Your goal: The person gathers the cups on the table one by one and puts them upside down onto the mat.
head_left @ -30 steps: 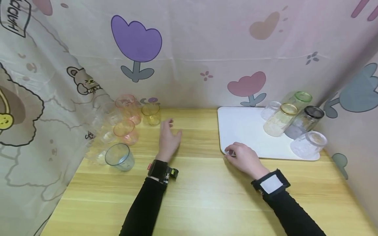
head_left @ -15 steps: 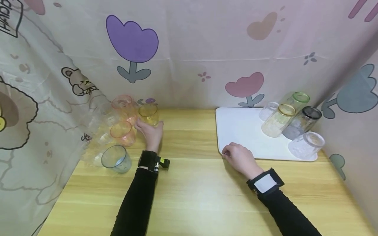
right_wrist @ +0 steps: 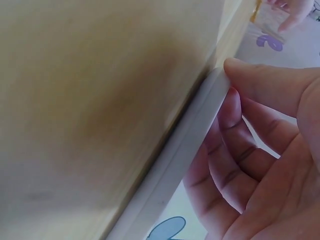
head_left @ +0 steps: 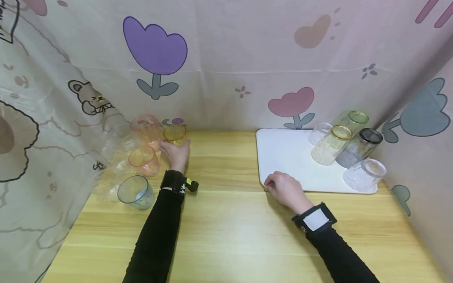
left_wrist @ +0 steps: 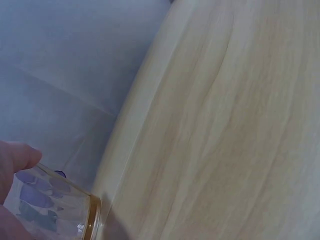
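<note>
Head view, my left hand (head_left: 175, 154): I see it reaching to the far left of the wooden table (head_left: 233, 228), fingers curled round the yellow cup (head_left: 175, 135), which stands upright on the table near the curtain (head_left: 226, 59).
Head view, cups beside it: a pink cup (head_left: 142, 125) stands just left of the yellow one, an orange cup (head_left: 143, 160) nearer to me, and a blue cup (head_left: 136, 192) nearest, all in one loose group with some clear cups I cannot count.
Head view, my right hand (head_left: 284, 190): it rests at the near left corner of the white tray (head_left: 283, 157), fingers bent over the tray's edge.
Head view, far right of the tray: a green-rimmed cup (head_left: 355, 120), a gold-rimmed cup (head_left: 330, 144), a dark cup (head_left: 359, 147) and a clear cup (head_left: 364, 174) lie tipped on their sides, close together.
Left wrist view: the yellow cup (left_wrist: 55, 207) sits at the lower left with its gold rim towards the table (left_wrist: 225, 130); a fingertip (left_wrist: 17, 155) touches its wall, so the grip is on the cup.
Right wrist view: my right hand (right_wrist: 265, 155) pinches the tray (right_wrist: 185, 150) rim, thumb on top, fingers curled beneath.
</note>
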Demonstrator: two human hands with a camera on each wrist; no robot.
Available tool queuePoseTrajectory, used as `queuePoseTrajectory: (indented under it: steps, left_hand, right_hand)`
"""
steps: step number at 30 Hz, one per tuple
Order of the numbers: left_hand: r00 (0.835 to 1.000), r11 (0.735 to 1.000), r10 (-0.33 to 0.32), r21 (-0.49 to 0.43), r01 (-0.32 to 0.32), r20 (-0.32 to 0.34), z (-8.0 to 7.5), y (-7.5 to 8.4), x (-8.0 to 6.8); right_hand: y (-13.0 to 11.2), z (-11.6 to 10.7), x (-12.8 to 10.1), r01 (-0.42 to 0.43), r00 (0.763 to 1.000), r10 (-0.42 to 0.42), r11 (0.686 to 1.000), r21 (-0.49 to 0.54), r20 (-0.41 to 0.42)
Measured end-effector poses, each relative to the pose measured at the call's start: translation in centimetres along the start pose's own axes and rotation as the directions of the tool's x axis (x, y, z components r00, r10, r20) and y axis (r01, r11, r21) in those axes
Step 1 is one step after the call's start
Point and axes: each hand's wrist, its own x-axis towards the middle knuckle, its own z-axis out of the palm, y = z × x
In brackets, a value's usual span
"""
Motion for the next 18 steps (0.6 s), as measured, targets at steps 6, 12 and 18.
queuePoseTrajectory:
  steps: [6, 12, 18]
  left_hand:
    - [0.999, 0.999, 0.025, -0.038, -0.026, -0.029, 0.11, -0.06, 0.23]
    - [0.998, 0.997, 0.051, -0.049, -0.053, -0.037, -0.08, -0.14, 0.13]
    - [0.998, 0.994, 0.054, -0.097, -0.056, -0.027, -0.33, -0.20, -0.70]
  right_hand:
    - [0.05, -0.02, 0.10, 0.002, 1.000, -0.002, 1.000, -0.002, 0.019]
    - [0.02, -0.09, 0.15, -0.005, 1.000, 0.005, 1.000, 0.003, 0.021]
    - [0.04, -0.17, 0.12, -0.005, 1.000, 0.005, 1.000, 0.000, 0.025]
